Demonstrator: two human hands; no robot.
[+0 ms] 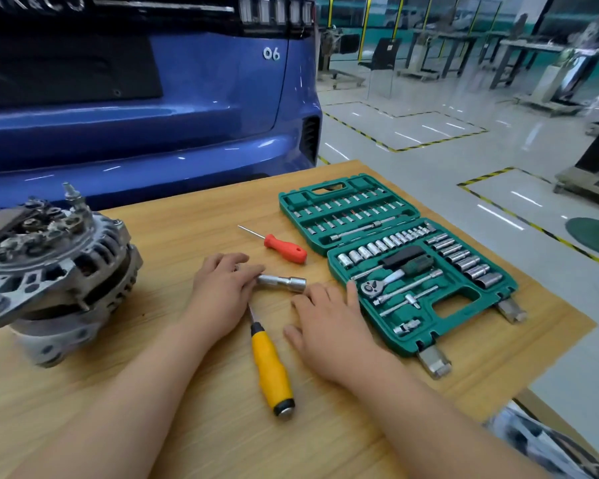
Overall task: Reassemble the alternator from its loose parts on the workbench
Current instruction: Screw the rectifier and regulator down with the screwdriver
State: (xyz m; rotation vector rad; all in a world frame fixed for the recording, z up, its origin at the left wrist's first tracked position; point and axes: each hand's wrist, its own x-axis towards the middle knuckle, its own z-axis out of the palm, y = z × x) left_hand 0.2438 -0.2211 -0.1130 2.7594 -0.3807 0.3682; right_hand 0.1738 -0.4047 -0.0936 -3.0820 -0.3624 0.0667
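Alternator (54, 271), grey cast-metal housing with ribbed vent slots, standing on end, rear face up and tilted, rectifier and terminals uncovered on top, one threaded stud upright, mounting lugs protruding, dirty and worn, at the left side of the wooden workbench (173, 233).

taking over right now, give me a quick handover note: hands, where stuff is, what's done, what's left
Left hand: lies over one end of the long socket; grip unclear.
Right hand: open, flat on the workbench, holding nothing.
Alternator: at the left, housing halves together, top components exposed.
Yellow screwdriver lies between the hands, red screwdriver beyond them, open socket set on the right.
Done: main body looks joined.
Left: probably tightening and a top cover; no loose alternator parts in view, so check first.
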